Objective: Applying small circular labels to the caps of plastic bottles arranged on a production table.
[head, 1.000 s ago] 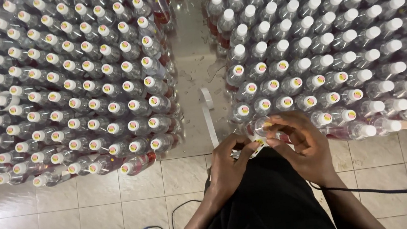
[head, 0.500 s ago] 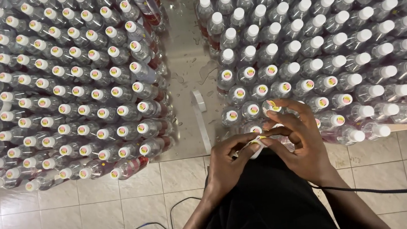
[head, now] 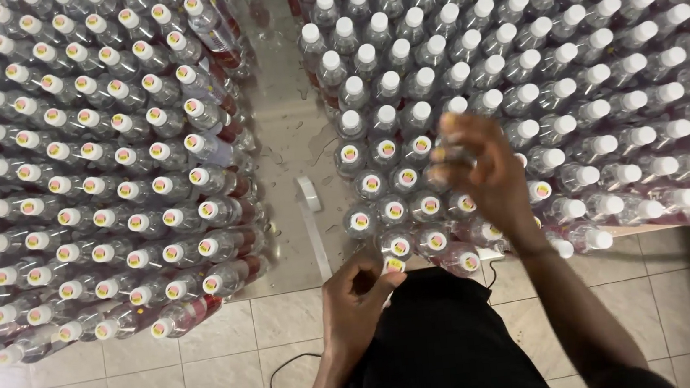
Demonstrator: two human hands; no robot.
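Two blocks of clear plastic bottles with white caps stand on a metal table [head: 288, 132]. The left block [head: 64, 162] has round yellow and pink stickers on most caps. In the right block [head: 603, 68] only the near-left caps have them. My right hand [head: 486, 172] is blurred and stretched over the right block, fingertips at a cap [head: 453, 155] several rows in. My left hand [head: 355, 294] is curled at the table's near edge, pinching what looks like a white sticker strip [head: 388, 276] beside the nearest stickered caps.
A loose white backing strip [head: 310, 210] lies in the wet gap between the two blocks. Below the table edge is a tiled floor [head: 207, 342] with a dark cable [head: 271, 387]. My black garment [head: 444, 345] fills the bottom centre.
My right hand has left my left hand and reached up and away over the right block. My left hand stays at the table edge. The view has shifted, so the bottles sit further left.
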